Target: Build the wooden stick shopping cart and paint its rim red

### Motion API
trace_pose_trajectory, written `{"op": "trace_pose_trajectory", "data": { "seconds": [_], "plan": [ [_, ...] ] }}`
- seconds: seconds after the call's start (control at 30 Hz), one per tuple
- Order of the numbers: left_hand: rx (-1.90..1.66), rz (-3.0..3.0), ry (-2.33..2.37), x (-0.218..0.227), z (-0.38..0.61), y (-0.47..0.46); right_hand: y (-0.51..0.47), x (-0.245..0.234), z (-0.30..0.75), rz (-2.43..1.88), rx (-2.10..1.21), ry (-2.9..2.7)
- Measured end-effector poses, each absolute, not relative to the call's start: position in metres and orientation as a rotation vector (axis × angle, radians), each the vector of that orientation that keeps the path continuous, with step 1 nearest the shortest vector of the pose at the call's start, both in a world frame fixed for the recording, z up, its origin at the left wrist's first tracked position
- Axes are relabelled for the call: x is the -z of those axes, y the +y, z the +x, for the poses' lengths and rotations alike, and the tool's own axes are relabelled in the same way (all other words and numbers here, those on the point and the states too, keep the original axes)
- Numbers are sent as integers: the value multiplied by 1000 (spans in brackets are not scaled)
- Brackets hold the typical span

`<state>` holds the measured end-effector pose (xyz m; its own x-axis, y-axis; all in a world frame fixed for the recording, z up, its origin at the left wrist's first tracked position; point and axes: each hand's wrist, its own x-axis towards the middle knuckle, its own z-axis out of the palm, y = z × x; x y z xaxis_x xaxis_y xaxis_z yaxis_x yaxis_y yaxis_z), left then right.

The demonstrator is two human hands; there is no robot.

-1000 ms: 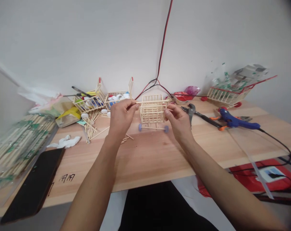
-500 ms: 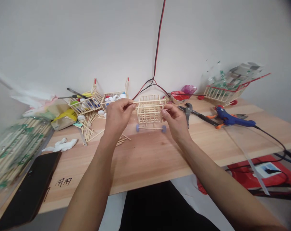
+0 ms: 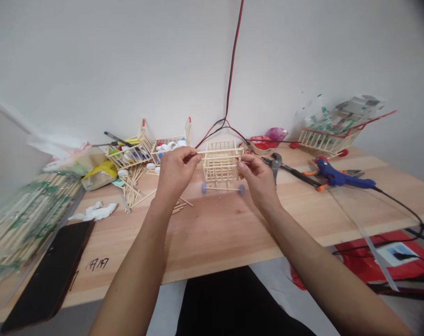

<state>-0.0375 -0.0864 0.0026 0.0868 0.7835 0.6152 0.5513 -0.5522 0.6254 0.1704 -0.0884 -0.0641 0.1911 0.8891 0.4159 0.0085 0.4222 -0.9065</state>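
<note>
A miniature shopping cart [image 3: 221, 170] made of thin wooden sticks stands on the table in front of me, with blue wheels at its near side. My left hand [image 3: 179, 170] is closed at the cart's upper left, thumb and forefinger pinching the end of a wooden stick [image 3: 219, 152] that lies across the near top of the cart. My right hand [image 3: 257, 176] is closed at the cart's right side, its fingertips against the upper right corner. Exactly which stick the right fingertips grip is hard to make out.
Two small stick carts [image 3: 130, 156] with bottle caps and pens stand back left, beside loose sticks [image 3: 133, 189]. Bagged sticks [image 3: 33, 210] and a black phone [image 3: 51, 270] lie left. On the right are pliers [image 3: 275, 163], a blue glue gun [image 3: 345, 176] and a red-trimmed cart [image 3: 327, 140].
The whole view has shifted slightly, so things appear a little further right and lower. Both hands keep their places at the cart, and the stick still lies across its top.
</note>
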Motion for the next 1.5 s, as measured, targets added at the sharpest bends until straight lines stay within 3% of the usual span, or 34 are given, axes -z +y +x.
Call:
{"op": "trace_pose_trajectory", "data": {
  "seconds": [0.8, 1.5],
  "plan": [
    [-1443, 2148, 1315, -3, -35, -86, -90, 65, 171, -928, -774, -1225],
    [-1460, 2121, 1303, 0, -38, -93, -98, 64, 175, -1011, -500, -1279]
  ]
}}
